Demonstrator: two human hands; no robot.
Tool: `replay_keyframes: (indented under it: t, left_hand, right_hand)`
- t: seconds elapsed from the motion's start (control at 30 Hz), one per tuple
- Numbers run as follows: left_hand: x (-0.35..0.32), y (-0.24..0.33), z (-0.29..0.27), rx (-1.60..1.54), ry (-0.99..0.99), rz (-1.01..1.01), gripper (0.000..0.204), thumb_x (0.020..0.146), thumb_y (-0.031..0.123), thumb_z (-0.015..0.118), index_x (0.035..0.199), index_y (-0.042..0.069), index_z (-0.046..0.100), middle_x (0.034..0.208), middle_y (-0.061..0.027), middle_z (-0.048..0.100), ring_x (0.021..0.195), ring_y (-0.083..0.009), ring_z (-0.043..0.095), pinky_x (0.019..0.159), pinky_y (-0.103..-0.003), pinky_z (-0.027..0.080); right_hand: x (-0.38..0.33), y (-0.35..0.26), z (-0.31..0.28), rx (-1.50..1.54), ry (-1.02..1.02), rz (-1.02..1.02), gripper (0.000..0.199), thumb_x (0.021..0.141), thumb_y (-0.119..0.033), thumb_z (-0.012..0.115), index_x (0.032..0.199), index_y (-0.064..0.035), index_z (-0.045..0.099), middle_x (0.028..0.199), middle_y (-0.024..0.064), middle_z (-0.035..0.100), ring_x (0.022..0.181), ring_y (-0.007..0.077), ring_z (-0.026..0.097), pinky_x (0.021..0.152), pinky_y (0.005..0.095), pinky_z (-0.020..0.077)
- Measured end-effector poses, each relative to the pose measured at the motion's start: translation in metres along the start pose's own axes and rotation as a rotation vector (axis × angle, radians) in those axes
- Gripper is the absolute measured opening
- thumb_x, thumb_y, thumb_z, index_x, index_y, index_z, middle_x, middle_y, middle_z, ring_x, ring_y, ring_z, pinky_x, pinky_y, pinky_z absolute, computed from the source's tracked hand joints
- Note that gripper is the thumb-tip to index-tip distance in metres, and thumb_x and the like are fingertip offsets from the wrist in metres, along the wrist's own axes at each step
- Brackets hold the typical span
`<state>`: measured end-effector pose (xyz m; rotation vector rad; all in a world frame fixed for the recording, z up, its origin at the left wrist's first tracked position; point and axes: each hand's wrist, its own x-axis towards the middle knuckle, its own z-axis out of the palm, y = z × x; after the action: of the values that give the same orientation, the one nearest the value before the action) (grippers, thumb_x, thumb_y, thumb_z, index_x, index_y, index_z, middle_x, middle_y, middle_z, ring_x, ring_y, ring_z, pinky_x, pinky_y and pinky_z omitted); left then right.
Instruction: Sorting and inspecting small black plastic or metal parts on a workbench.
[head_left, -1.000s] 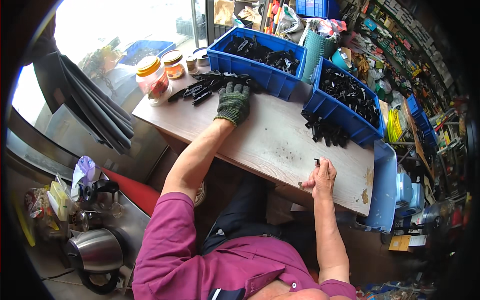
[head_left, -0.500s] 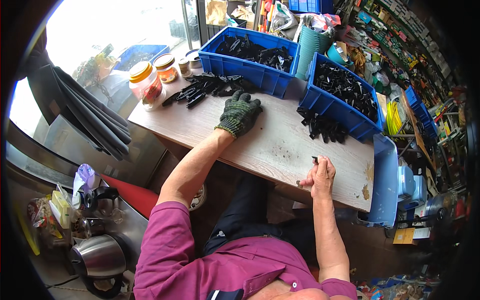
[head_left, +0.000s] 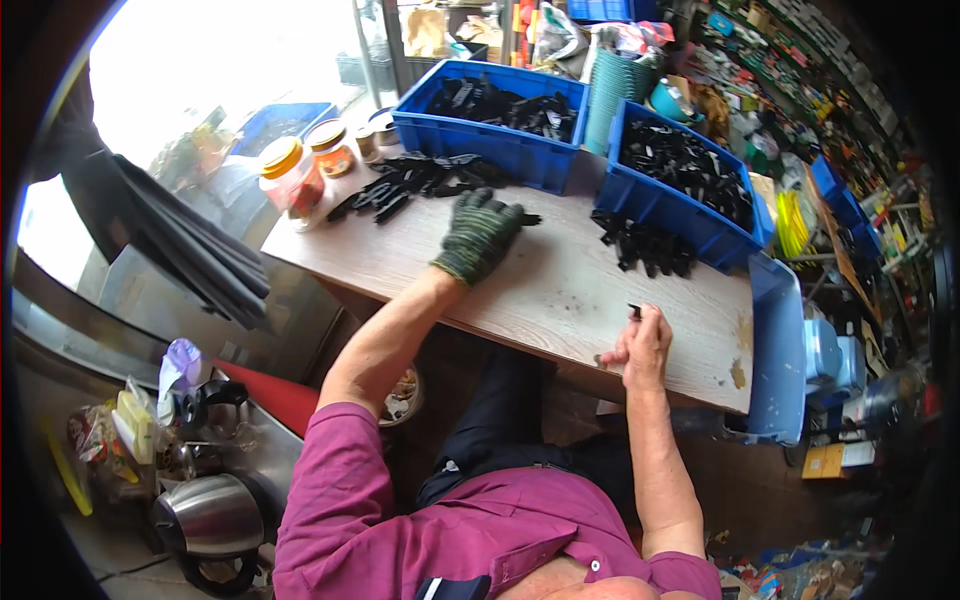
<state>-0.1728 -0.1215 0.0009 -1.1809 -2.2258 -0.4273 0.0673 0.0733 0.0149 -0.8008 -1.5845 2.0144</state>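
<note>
My left hand, in a dark green knitted glove, rests over the table beside a loose pile of long black plastic pieces. Its fingers are closed on a black plastic piece, whose end sticks out on the right. Above the table's front edge, my bare right hand pinches a small black part between thumb and finger. Farther back lies a heap of shorter black parts, in front of the right blue crate.
Two blue crates, a left one and a right one, hold many black parts. Jars stand at the table's back left. A light blue bin adjoins the table's right end. A steel kettle stands lower left.
My left hand has drawn slightly toward me, and a black plastic piece now shows at its fingers. My right hand keeps its pinch almost in place. The whole view has shifted slightly.
</note>
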Motion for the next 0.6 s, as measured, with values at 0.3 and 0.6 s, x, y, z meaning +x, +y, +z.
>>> replay_keyframes:
  t: [0.3,0.6]
  left_hand:
    - [-0.022,0.135,-0.006,-0.919,0.024,-0.07,0.027,0.091,0.023,0.069,0.111,0.004,0.068,0.101,-0.0173,0.068,0.096,-0.038,0.065,0.08,-0.047,0.053]
    - [-0.015,0.186,-0.014,-1.105,-0.339,-0.199,0.031,0.096,0.028,0.06,0.117,0.006,0.066,0.106,-0.0181,0.068,0.1,-0.0386,0.064,0.082,-0.048,0.053]
  right_hand:
    - [-0.004,0.001,-0.013,0.078,0.15,0.007,0.039,0.097,-0.049,0.047,0.084,-0.0118,0.053,0.053,-0.0041,0.031,0.042,0.0112,0.035,0.035,0.0322,0.0408]
    - [-0.004,0.002,-0.006,0.074,0.339,0.058,0.035,0.094,-0.051,0.053,0.085,-0.0172,0.057,0.059,-0.0052,0.046,0.046,0.0093,0.043,0.04,0.0269,0.0372]
